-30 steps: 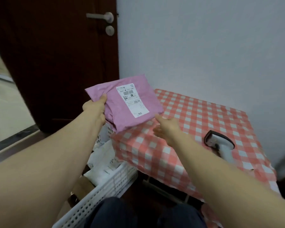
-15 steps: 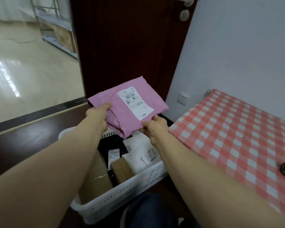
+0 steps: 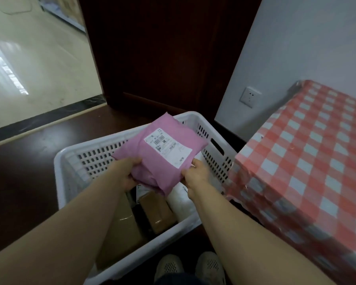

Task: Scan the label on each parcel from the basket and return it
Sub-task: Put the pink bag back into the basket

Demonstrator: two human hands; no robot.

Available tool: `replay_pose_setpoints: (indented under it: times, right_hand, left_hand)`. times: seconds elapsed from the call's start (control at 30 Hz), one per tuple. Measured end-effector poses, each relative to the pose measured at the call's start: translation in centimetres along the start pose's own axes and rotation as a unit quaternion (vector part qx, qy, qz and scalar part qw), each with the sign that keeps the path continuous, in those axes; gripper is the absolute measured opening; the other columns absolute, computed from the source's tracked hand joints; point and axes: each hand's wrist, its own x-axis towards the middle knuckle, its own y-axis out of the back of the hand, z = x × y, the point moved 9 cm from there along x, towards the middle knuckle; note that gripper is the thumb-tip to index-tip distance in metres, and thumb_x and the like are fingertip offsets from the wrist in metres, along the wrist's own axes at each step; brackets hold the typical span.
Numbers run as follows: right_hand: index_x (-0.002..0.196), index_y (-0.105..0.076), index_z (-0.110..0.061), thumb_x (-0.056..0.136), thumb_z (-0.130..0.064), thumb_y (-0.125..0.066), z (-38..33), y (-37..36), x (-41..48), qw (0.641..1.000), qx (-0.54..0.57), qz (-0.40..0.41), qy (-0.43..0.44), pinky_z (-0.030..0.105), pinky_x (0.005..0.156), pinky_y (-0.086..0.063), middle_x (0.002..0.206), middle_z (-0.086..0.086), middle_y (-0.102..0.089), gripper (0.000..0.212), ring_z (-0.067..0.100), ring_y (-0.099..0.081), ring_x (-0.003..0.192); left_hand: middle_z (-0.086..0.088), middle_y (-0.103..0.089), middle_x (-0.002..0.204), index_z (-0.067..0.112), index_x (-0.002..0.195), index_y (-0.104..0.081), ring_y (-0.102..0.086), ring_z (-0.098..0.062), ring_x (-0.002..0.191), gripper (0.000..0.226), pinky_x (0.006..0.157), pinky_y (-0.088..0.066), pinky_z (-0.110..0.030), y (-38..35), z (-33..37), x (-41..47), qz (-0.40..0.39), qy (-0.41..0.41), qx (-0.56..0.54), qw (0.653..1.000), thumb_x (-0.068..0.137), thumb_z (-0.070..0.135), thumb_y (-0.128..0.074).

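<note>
A pink plastic mailer parcel (image 3: 162, 153) with a white shipping label (image 3: 168, 148) facing up hangs just above the white slatted basket (image 3: 70, 161) on the floor. My left hand (image 3: 124, 171) grips its near left corner and my right hand (image 3: 195, 174) grips its near right edge. Inside the basket lie brown cardboard parcels (image 3: 156, 210) and a white mailer (image 3: 181, 200), partly hidden by my arms and the pink parcel. The scanner is out of view.
A table with a red and white checked cloth (image 3: 308, 161) stands right beside the basket. A dark wooden door (image 3: 162, 58) and a white wall with a socket (image 3: 249, 97) lie behind. My shoes (image 3: 189, 266) are at the basket's near rim.
The pink parcel has come off the table side, leftward and down over the basket. My right hand, open a second ago, has taken hold of it. The view tilted down and left.
</note>
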Motion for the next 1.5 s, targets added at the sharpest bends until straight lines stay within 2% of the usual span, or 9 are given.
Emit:
replay_pose_setpoints:
  times: [0.17,0.37,0.63,0.77,0.87,1.03,1.23,1.37,1.5]
  right_hand:
    - [0.103,-0.063,-0.023,0.08,0.0,-0.058,3.8,0.3,5.2,0.999,0.025,-0.005,-0.03,0.05,0.086,-0.057,0.112,0.013,-0.069,0.033,0.033,-0.067,0.101]
    - [0.109,-0.062,-0.019,0.08,0.014,-0.051,7.2,2.5,10.3,0.999,-0.016,0.027,-0.03,0.046,0.092,-0.054,0.116,0.01,-0.067,0.045,0.03,-0.064,0.104]
    - [0.125,-0.059,-0.019,0.092,-0.003,-0.041,7.2,5.7,15.7,0.986,-0.159,0.054,-0.019,0.037,0.094,-0.052,0.122,0.006,-0.066,0.041,0.028,-0.062,0.108]
    - [0.121,-0.062,-0.017,0.094,-0.004,-0.04,8.0,6.2,17.2,0.979,-0.196,0.049,-0.022,0.039,0.098,-0.05,0.121,0.006,-0.066,0.037,0.029,-0.062,0.108]
    - [0.117,-0.064,-0.013,0.093,-0.002,-0.038,8.9,6.6,18.2,0.977,-0.202,0.063,-0.027,0.041,0.096,-0.052,0.119,0.008,-0.068,0.037,0.028,-0.064,0.104]
    - [0.119,-0.058,-0.01,0.094,-0.005,-0.034,7.9,6.5,19.2,0.945,-0.322,0.056,-0.013,0.032,0.088,-0.046,0.121,0.009,-0.063,0.035,0.029,-0.06,0.103]
    - [0.137,-0.043,-0.004,0.093,-0.011,-0.043,7.3,7.3,19.9,0.86,-0.498,0.108,-0.033,0.048,0.101,-0.044,0.138,0.019,-0.051,0.044,0.038,-0.05,0.123]
    - [0.153,0.003,-0.007,0.095,-0.02,-0.05,7.2,7.3,18.8,0.806,-0.585,0.081,-0.032,0.051,0.115,-0.019,0.161,0.018,0.006,0.08,0.034,0.001,0.148]
    - [0.152,0.007,-0.03,0.085,-0.014,-0.067,8.6,4.3,19.4,0.775,-0.631,-0.019,-0.013,0.067,0.111,-0.012,0.156,0.013,0.03,0.101,0.042,0.018,0.145]
  left_hand:
    - [-0.019,-0.06,0.13,0.001,0.134,-0.05,-0.065,-0.031,0.095,0.051,0.046,-0.053,-0.032,-0.7,-4.4,7.1,0.044,0.018,-0.054,0.997,0.085,0.0,-0.064]
    - [-0.02,-0.065,0.099,0.0,0.124,-0.053,-0.062,-0.029,0.071,0.041,0.069,-0.054,-0.048,-3.6,-9.0,11.7,0.063,0.061,-0.042,0.995,0.084,-0.007,-0.06]
    - [-0.014,-0.055,0.088,0.005,0.098,-0.053,-0.055,-0.024,0.078,0.016,0.056,-0.049,-0.03,-7.9,-14.7,14.3,0.032,0.153,0.032,0.987,0.087,-0.006,-0.049]
    - [-0.011,-0.059,0.091,0.008,0.092,-0.056,-0.057,-0.024,0.086,0.008,0.083,-0.048,-0.038,-9.3,-15.0,13.4,-0.011,0.157,-0.057,0.986,0.092,0.012,-0.05]
    - [-0.01,-0.063,0.097,0.011,0.094,-0.06,-0.058,-0.023,0.081,0.025,0.074,-0.047,-0.036,-8.7,-14.3,13.8,-0.012,0.151,-0.16,0.975,0.096,0.031,-0.046]
    - [-0.017,-0.058,0.098,0.005,0.107,-0.052,-0.057,-0.033,0.089,0.011,0.067,-0.05,-0.043,-7.1,-16.8,14.5,0.046,0.184,0.099,0.977,0.096,0.01,-0.051]
    - [-0.01,-0.047,0.062,0.004,0.069,-0.044,-0.049,-0.017,0.043,0.026,0.025,-0.038,-0.017,-10.5,-18.6,13.3,-0.068,0.161,0.391,0.904,0.094,-0.001,-0.047]
    - [-0.013,-0.06,0.08,0.002,0.101,-0.056,-0.062,-0.025,0.063,0.024,0.054,-0.054,-0.034,-11.5,-19.9,13.5,-0.129,0.145,0.558,0.807,0.095,0.024,-0.049]
    - [-0.01,-0.058,0.121,0.011,0.117,-0.057,-0.056,-0.029,0.112,0.04,0.08,-0.046,-0.037,-12.9,-12.9,14.1,0.016,-0.167,0.707,0.687,0.087,0.036,-0.06]
